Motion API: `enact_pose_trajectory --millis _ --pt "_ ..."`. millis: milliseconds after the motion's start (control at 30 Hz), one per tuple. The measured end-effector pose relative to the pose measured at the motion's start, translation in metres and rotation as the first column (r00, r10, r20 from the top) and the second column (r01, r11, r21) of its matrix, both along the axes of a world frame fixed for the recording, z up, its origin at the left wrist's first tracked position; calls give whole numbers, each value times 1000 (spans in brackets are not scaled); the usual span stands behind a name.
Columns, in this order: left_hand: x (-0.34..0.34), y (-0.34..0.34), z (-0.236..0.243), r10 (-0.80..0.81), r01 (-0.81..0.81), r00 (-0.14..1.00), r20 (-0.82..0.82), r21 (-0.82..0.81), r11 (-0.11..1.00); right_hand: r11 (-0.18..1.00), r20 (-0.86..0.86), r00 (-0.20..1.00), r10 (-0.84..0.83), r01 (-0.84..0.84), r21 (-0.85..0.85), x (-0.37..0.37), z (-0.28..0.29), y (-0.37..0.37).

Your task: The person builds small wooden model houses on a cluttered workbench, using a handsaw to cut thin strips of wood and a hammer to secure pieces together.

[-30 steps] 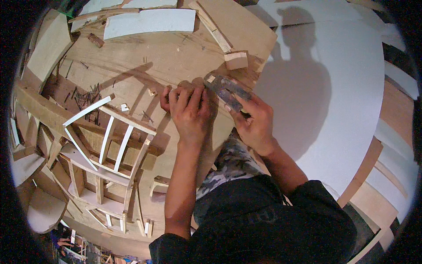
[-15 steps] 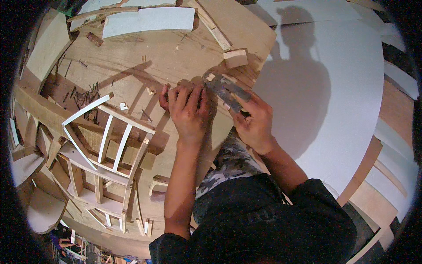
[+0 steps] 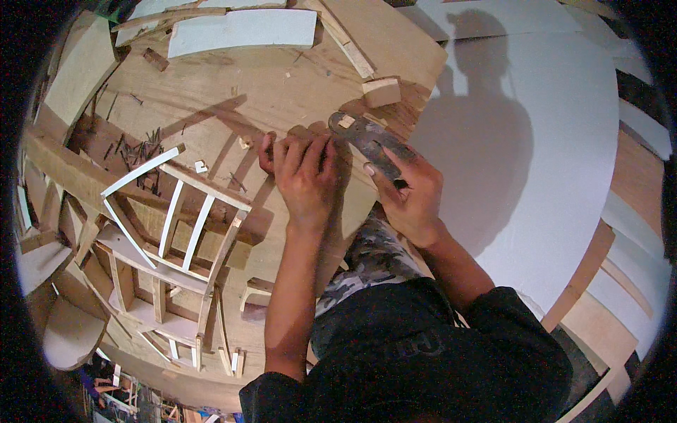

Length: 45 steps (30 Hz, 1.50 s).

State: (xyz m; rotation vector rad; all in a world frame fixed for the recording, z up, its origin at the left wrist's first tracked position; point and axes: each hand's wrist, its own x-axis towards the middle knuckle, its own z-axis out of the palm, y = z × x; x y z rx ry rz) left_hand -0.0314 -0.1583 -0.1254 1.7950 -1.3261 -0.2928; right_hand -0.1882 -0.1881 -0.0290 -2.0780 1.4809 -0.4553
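Note:
My right hand (image 3: pixel 412 197) grips a dark grey, oblong tool (image 3: pixel 370 144) with a rounded far end; its exact kind is unclear. A small pale patch shows at that end. My left hand (image 3: pixel 305 180) rests knuckles up on the plywood table (image 3: pixel 275 92), just left of the tool. Its fingers are curled, and whatever is under them is hidden. Left of it stands a small wooden frame (image 3: pixel 224 247) with white-faced strips. A heap of nails (image 3: pixel 144 156) lies beyond the frame.
A wood block (image 3: pixel 381 92) and a long batten (image 3: pixel 347 44) lie at the table's far right. A curved white-faced board (image 3: pixel 243 32) is at the back. To the right spreads a large white panel (image 3: pixel 557 141) bearing my shadow. Wooden framework (image 3: pixel 77 289) fills the left.
The whole view has shifted very slightly. The tool in my right hand has turned a little, while my left hand keeps its curled pose on the table.

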Motion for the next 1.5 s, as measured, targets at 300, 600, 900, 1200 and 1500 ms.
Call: enact_pose_trajectory --millis 300,600,900,1200,1500 --pt "-3 2 -2 13 -13 1000 -11 -30 999 1000 44 999 -14 14 4 -3 -5 4" --pt "-5 0 -3 48 -48 999 5 -29 998 995 84 996 -44 51 -81 -3 2 2" --pt "-6 0 -1 45 -45 999 -6 -10 999 1000 89 996 18 -18 -2 -8 -11 5" --pt "-1 0 -1 26 -26 1000 0 -32 999 991 46 998 32 -26 -128 -5 -1 0" --pt "2 10 -4 113 -165 920 -376 -109 980 998 91 995 39 -35 -45 -1 -1 4"
